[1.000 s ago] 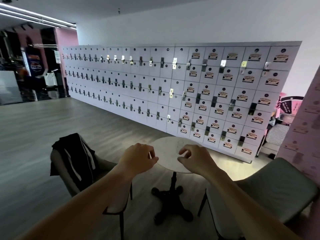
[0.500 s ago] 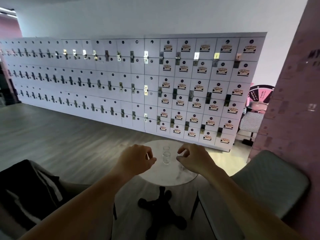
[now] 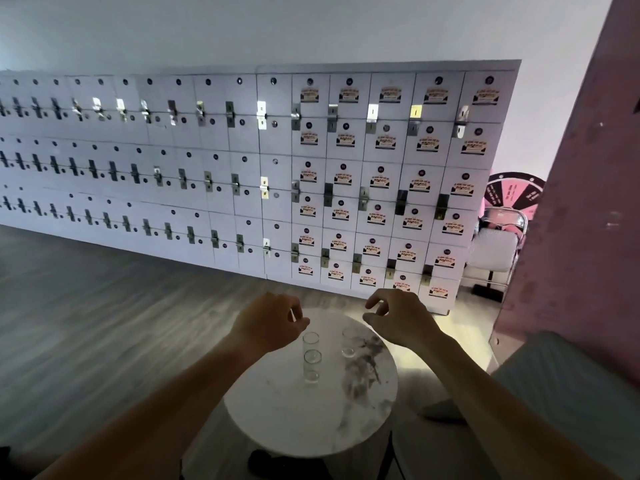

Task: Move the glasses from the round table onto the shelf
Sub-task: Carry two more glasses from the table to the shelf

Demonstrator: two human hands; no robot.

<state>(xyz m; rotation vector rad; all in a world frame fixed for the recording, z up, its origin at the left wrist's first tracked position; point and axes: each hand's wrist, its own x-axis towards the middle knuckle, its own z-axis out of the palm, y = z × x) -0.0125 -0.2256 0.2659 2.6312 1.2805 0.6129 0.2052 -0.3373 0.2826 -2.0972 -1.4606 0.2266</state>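
Three clear glasses stand upright on a round white marble table [image 3: 298, 420]. The near glass [image 3: 312, 367] is in the middle, a second glass [image 3: 310, 341] stands right behind it, and a third glass [image 3: 349, 342] is to the right. My left hand [image 3: 268, 322] hovers above the far left of the table, fingers curled and apart, holding nothing. My right hand [image 3: 398, 318] hovers above the far right, fingers also curled and apart, empty. Neither hand touches a glass. No shelf is in sight.
A long wall of white lockers [image 3: 277, 174] runs across the back. A pink wall [image 3: 588, 202] rises at the right, with a grey cushioned chair [image 3: 571, 393] below it. A folding chair [image 3: 495, 247] and a pink prize wheel [image 3: 512, 192] stand at the far right. The floor is grey wood.
The view has come closer and tilted down over the table, so all three glasses now show. Both hands stay raised and empty above the table's far side.
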